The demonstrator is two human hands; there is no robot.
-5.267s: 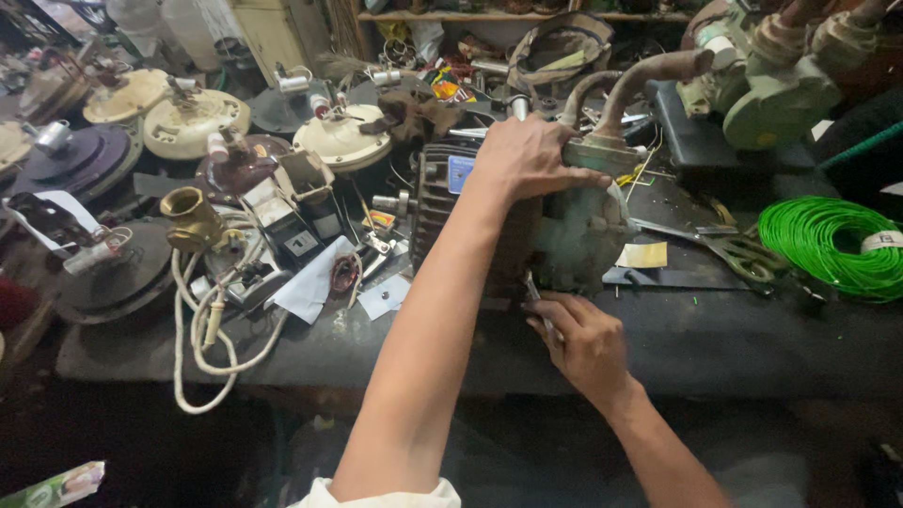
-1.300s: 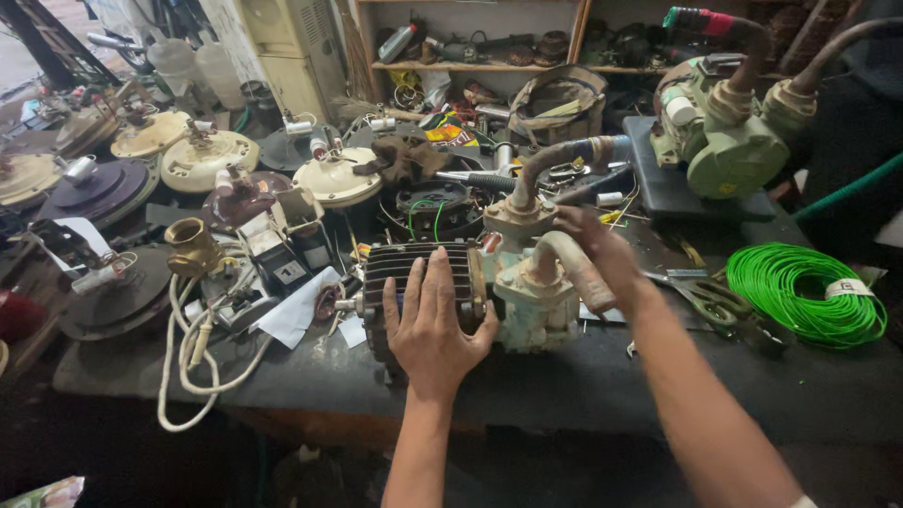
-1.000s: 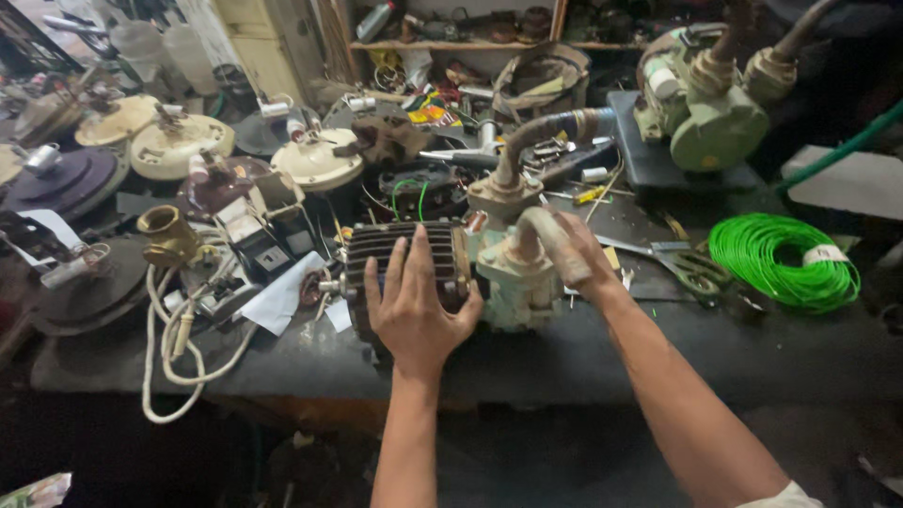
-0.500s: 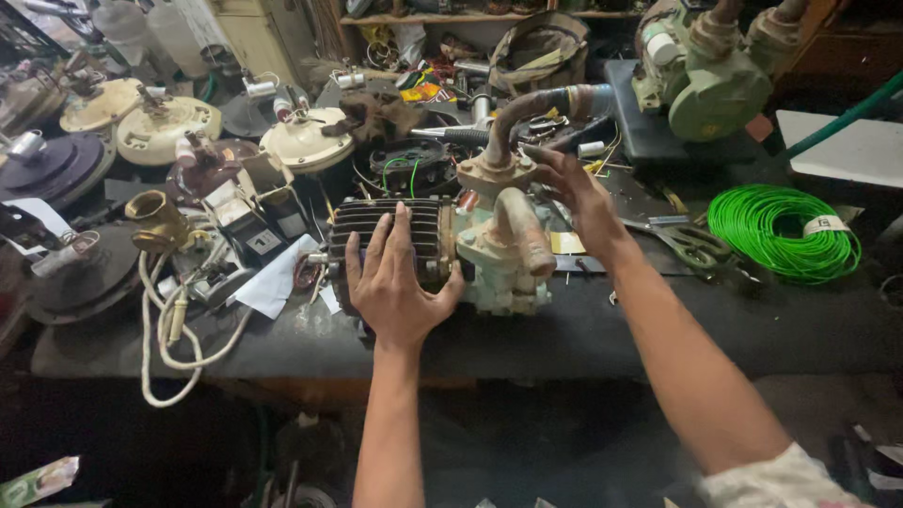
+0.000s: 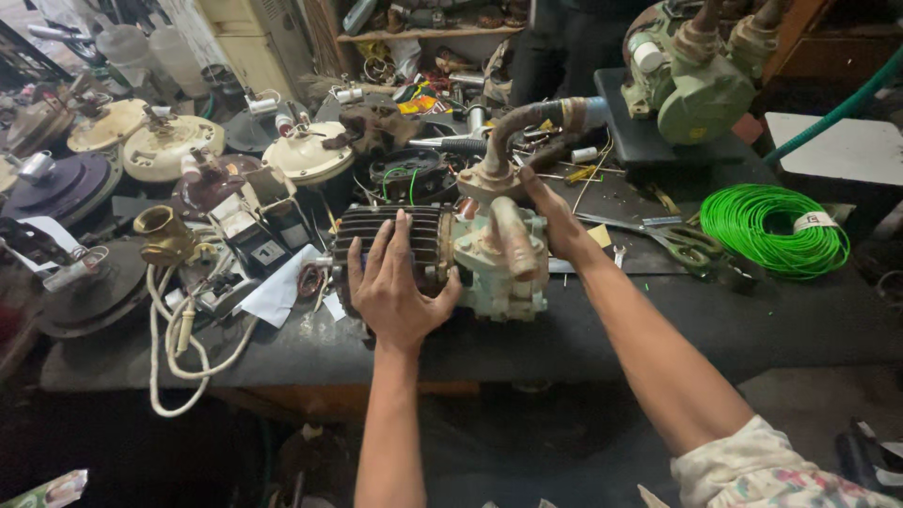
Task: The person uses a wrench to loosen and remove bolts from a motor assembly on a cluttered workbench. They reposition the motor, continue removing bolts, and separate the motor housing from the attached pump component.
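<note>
Worn pale-green water pump with black ribbed motor casing sitting near bench edge, centre. Left hand pressing casing, fingers spread wide. Right hand bracing far right side, fingers partly hidden. Advise keeping grip even, avoiding rusty curved pipe.

**A busy repair workshop**

This is a workshop where old machines get fixed. The dark workbench is crowded with parts. A water pump with a rusty pipe sits in the middle, and a green pump sits farther back. Round fan motors lie on the left. There is a coil of green wire, a white cord and scissors. Shelves behind hold more bits.
</note>
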